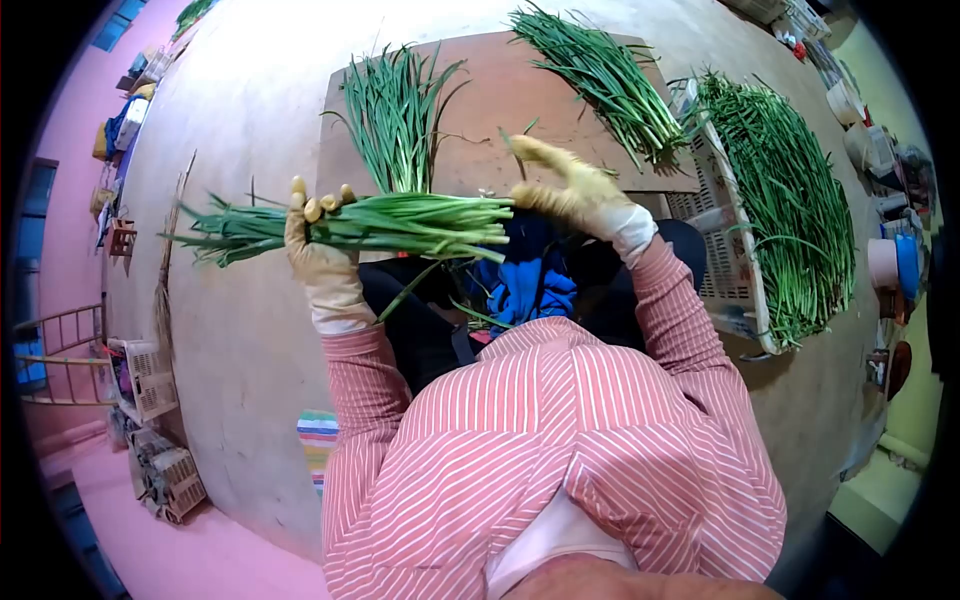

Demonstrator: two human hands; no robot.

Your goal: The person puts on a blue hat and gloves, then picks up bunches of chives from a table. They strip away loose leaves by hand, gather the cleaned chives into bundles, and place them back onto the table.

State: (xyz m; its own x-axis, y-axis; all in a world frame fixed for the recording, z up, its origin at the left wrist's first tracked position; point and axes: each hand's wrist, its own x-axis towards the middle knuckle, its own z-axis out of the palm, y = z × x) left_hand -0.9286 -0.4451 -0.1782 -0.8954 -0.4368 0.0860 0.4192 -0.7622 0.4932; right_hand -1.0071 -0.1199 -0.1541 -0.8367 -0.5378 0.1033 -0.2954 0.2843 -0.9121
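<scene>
A yellowed work glove covers my left hand [325, 250], whose fingers wrap around a bunch of garlic chives [415, 225]. The bunch lies level, leaf tips to the left and pale cut ends to the right. Just right of those ends is my right hand [575, 190], gloved too, with thumb and fingers apart and nothing seen between them. A second bunch [395, 115] rests on the brown board [480, 95] beyond my left hand. Another bunch [605, 80] sits at the board's far right. Several loose stalks hang below the held bunch, over my lap.
To my right stands a white plastic crate [725, 190], with a large heap of chives [785, 210] in and over it. Blue cloth [530, 280] lies between my knees. A striped mat [318, 445] is at my left side. Crates [150, 380] and a ladder-like frame [60, 350] line the left wall.
</scene>
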